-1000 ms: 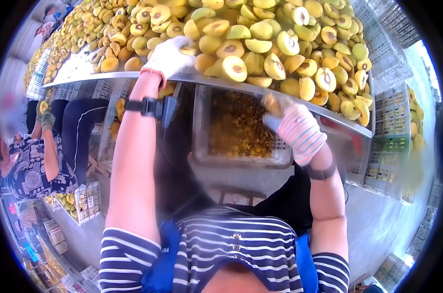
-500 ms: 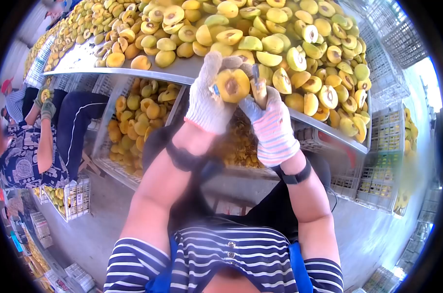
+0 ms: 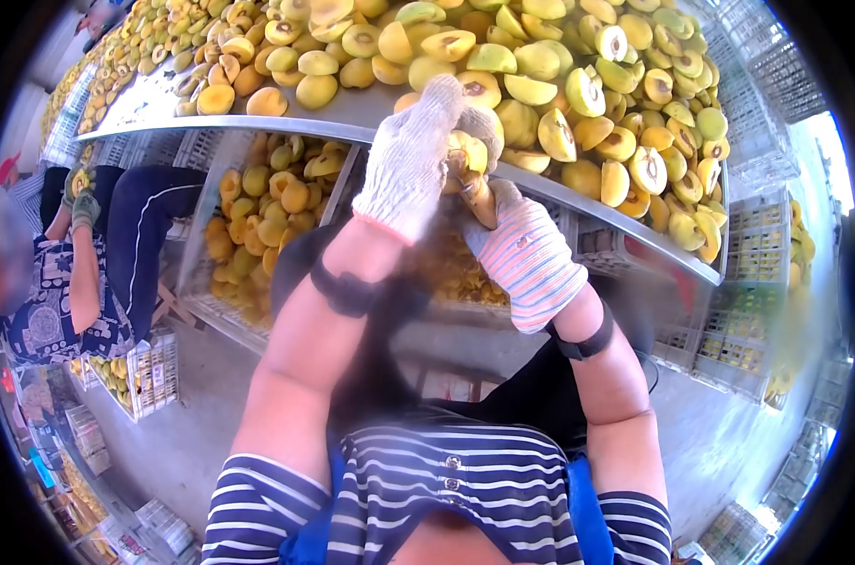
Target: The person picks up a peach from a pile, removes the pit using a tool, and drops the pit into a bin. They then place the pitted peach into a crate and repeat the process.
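Our left glove (image 3: 404, 169) is off-white with a reddish hem (image 3: 385, 230); our right glove (image 3: 533, 256) has pink and blue stripes on white. The fruit (image 3: 466, 151) we hold is yellow, our tool (image 3: 482, 203) tan, the piled halves (image 3: 586, 92) yellow and green, our navy shirt (image 3: 399, 461) striped white.

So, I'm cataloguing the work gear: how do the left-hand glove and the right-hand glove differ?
The left-hand glove is plain whitish with a reddish cuff edge, while the right-hand glove has pink and blue stripes. The left-hand glove is closed around a yellow fruit; the right-hand glove grips a brown tool handle. Both look like fabric gloves, with fingers dingier than the rest.
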The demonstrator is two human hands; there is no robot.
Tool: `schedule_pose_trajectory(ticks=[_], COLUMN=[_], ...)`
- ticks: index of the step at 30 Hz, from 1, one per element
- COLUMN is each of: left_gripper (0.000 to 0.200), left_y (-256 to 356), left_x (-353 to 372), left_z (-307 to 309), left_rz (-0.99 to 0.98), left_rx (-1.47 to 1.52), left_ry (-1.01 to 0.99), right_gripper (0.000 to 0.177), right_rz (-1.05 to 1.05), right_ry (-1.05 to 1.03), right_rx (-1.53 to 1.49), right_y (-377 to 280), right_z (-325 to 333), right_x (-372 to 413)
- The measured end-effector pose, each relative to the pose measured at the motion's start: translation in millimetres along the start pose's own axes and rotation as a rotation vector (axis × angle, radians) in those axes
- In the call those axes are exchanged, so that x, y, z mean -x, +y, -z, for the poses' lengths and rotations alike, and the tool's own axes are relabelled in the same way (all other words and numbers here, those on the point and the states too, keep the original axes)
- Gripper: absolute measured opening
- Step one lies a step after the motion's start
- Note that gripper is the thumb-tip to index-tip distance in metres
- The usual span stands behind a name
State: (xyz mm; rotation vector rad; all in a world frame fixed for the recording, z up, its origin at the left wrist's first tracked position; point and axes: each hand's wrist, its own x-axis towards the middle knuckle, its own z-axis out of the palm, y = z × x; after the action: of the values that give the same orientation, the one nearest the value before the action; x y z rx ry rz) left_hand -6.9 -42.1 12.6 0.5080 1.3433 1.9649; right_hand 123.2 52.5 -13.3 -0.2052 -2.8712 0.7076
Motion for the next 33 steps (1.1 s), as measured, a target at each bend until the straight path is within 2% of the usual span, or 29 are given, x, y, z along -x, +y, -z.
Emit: schedule_pose_trajectory(ticks=[1,2,4,5,6,7,8,9,10,12,14,16,17,18,20,21,22,24,26,28,30,31,32,33], left_gripper=[0.034,0.034,0.027,0.027,0.025,0.031,0.041,0.053,0.053,0.056,0.057,0.055,0.055,0.056,0.061,0.069,0.075,0.07,0.055,0.056,0.045,0.045,0.044,0.036], left_y=[6,5,2,2,4,9,13,14,12,6,8,8,22,39,61,61,52,33,-5,-31,-29,-29,-25,-15], left_x=[0,0,-2,-1,0,0,1,1,1,-2,2,1,14,25,33,27,18,8,-26,-53,-59,-59,-54,-49], left_z=[2,5,9,6,-1,-8,-14,-17,-18,-17,-11,20,36,50,62,77,81,32,5,-4,0,0,-2,-11], left_rz=[0.053,0.064,-0.267,-0.262,-0.165,-0.073,0.018,0.11,0.114,0.066,0.157,-0.009,-0.041,-0.078,-0.08,-0.154,-0.058,-0.246,-0.285,-0.276,-0.315,-0.328,-0.332,-0.152], left_rx=[-0.117,-0.118,-0.564,-0.56,-0.409,-0.26,-0.111,0.038,0.04,0.238,0.42,0.271,0.111,-0.05,-0.889,-1.406,-1.401,-1.422,-1.599,-1.604,-1.437,-1.323,-1.212,-1.024], left_ry=[0.005,0.003,-0.244,-0.248,-0.242,-0.234,-0.224,-0.216,-0.221,-0.342,-0.083,-0.031,0.08,0.189,0.559,0.629,0.486,0.328,0.157,0.01,0.108,0.172,0.233,0.253], right_gripper=[0.029,0.029,0.034,0.033,0.033,0.032,0.03,0.032,0.032,0.033,0.036,0.037,0.034,0.034,0.029,0.026,0.026,0.019,0.019,0.02,0.032,0.032,0.029,0.029], right_rz=[-0.166,-0.175,-0.117,-0.31,-0.316,-0.432,-0.548,-0.581,-0.586,-0.55,-0.349,-0.202,-0.375,-0.37,-0.303,-0.258,-0.248,-0.257,-0.279,-0.304,-0.363,-0.368,-0.096,0.178], right_ry=[-0.071,-0.073,-0.074,-0.208,-0.208,-0.315,-0.424,-0.469,-0.465,-0.577,-0.63,-0.394,-0.578,-0.568,-0.479,-0.494,-0.477,-0.487,-0.52,-0.538,-0.088,-0.081,0.116,0.31], right_rx=[-0.324,-0.329,-0.69,-0.846,-0.847,-1.028,-1.208,-1.254,-1.254,-1.421,-1.279,-0.35,0.022,0.019,0.279,0.309,0.311,0.343,0.376,0.423,0.083,0.08,0.064,0.045], right_y=[-3,-1,5,-5,-6,-5,-3,-2,0,5,26,34,24,28,39,42,37,26,46,56,51,51,49,46], right_z=[4,1,-5,9,17,24,29,32,36,46,45,33,44,41,32,34,39,48,36,39,47,45,40,33], right_x=[0,3,7,5,5,6,6,8,10,14,22,28,19,23,37,40,37,37,45,48,45,43,42,42])
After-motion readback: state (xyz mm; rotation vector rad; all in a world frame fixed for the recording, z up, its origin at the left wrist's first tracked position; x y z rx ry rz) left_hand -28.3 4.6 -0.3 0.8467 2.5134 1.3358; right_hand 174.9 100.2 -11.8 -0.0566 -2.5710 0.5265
